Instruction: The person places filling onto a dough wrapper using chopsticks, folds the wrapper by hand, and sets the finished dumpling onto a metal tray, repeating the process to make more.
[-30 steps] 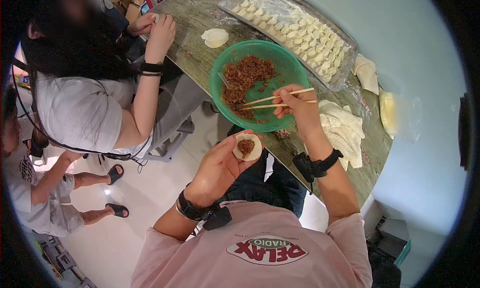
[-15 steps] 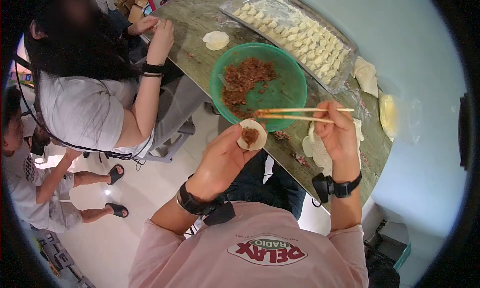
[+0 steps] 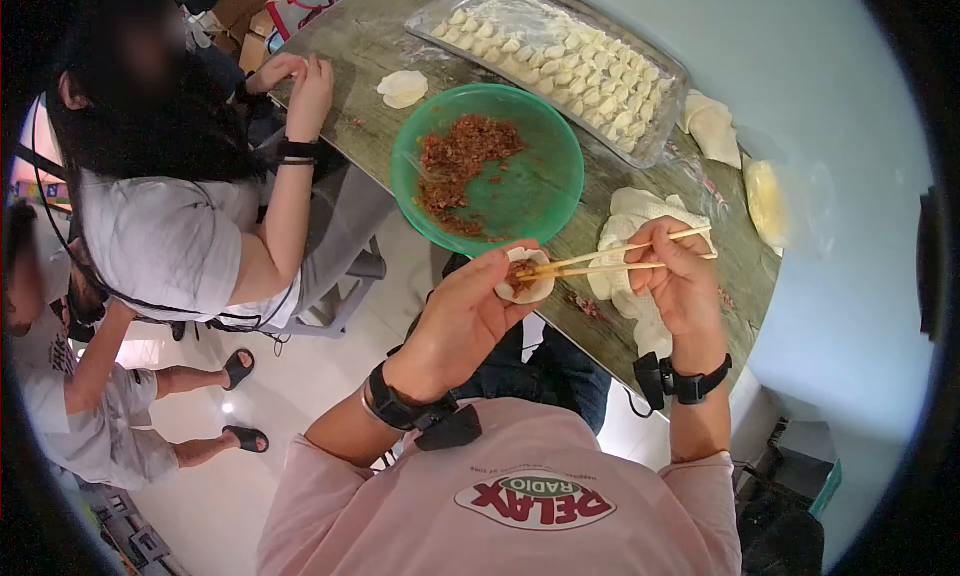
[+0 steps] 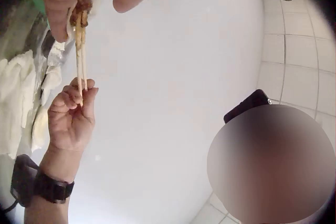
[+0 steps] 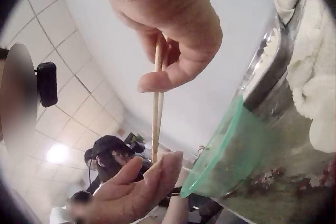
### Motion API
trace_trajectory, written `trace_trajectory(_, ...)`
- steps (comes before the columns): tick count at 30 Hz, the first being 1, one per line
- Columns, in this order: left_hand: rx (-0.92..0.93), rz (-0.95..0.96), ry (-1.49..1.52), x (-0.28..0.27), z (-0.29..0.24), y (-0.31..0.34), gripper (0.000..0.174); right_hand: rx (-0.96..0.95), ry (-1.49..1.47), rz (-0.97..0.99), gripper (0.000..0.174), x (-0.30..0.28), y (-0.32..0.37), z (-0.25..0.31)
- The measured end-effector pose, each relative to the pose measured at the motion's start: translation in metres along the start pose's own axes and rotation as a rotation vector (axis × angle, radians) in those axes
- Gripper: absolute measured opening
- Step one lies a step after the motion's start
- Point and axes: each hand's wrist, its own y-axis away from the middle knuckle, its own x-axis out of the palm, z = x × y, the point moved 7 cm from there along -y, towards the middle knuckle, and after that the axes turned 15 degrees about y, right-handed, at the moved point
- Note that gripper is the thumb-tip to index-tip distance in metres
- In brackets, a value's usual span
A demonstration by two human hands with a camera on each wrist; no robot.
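My left hand (image 3: 455,321) holds a round dumpling wrapper (image 3: 542,290) between thumb and fingers, its edge curving up around a lump of brown meat filling (image 3: 517,274). My right hand (image 3: 682,288) grips a pair of wooden chopsticks (image 3: 605,269), their tips on that filling. In the left wrist view the chopsticks (image 4: 80,66) run from the right hand to the filling (image 4: 81,11). The right wrist view shows the left hand (image 5: 128,198) cupped under the chopstick tips. A green bowl (image 3: 555,191) with more meat filling (image 3: 465,151) stands just beyond the wrapper.
Behind the bowl lies a metal tray (image 3: 672,141) with rows of dumplings (image 3: 600,86). A pale cloth (image 3: 632,211) sits by my right hand, and loose wrappers (image 3: 402,89) lie left of the bowl. Another person (image 3: 190,236) sits at the table's left side, hands (image 3: 300,81) raised.
The chopsticks have left the bowl, moved right, then come down onto the filling in the wrapper. The wrapper, flat before, now curves up at its edge. The head view has shifted slightly.
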Motion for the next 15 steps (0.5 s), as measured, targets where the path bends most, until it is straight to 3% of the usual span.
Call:
trace_trajectory(5, 0.014, 0.004, -0.067, -0.004, -0.005, 0.004, 0.046, -0.073, -0.109, 0.001, 0.023, -0.005, -0.006, 0.006)
trace_trajectory(7, 0.051, 0.011, -0.236, -0.005, -0.007, 0.007, 0.063, -0.104, -0.137, -0.001, 0.024, -0.003, -0.011, 0.008)
trace_trajectory(10, 0.085, 0.032, -0.278, 0.000, -0.008, 0.010, 0.072, -0.139, -0.088, -0.079, 0.025, 0.005, -0.022, 0.004)
trace_trajectory(13, 0.124, 0.028, -0.367, 0.003, -0.006, 0.011, 0.064, -0.186, 0.160, -0.124, 0.023, 0.023, -0.041, -0.010)
trace_trajectory(15, 0.097, 0.018, -0.300, 0.009, -0.005, 0.014, 0.061, -0.539, 0.781, -0.048, 0.020, 0.049, -0.048, -0.002)
